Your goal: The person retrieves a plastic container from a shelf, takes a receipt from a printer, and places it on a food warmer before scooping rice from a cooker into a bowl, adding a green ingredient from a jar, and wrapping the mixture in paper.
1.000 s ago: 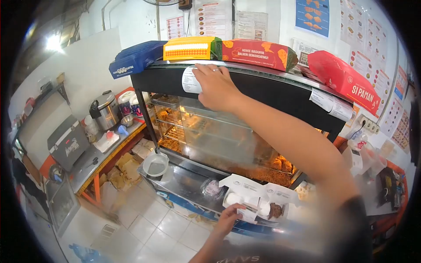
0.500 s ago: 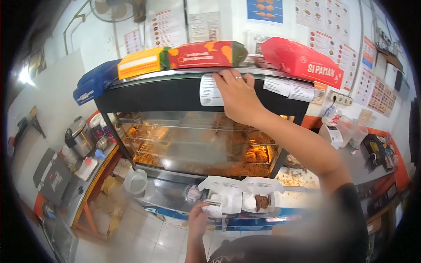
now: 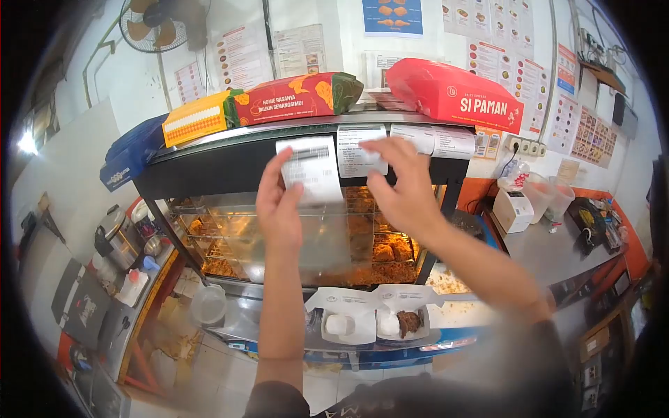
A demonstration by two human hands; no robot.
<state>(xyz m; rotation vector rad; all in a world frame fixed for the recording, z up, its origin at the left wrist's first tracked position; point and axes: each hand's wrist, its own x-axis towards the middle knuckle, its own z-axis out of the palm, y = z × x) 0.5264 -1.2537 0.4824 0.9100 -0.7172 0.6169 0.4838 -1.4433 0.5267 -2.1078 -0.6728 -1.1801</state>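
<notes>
The left hand point(image 3: 277, 206) is pinching a white printed paper receipt point(image 3: 313, 169) before the glass display warmer point(image 3: 293, 230); the right hand point(image 3: 406, 189) is hovering open, fingers spread, beside it.

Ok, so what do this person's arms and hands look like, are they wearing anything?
Both forearms are bare. The left hand and right hand have no gloves. Dark short sleeves show near the bottom edge, with pale lettering on the dark shirt. No ring or watch can be made out at this moment.

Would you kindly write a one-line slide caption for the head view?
Left hand holds a printed receipt before the fried-chicken warmer; right hand open beside it.
</notes>
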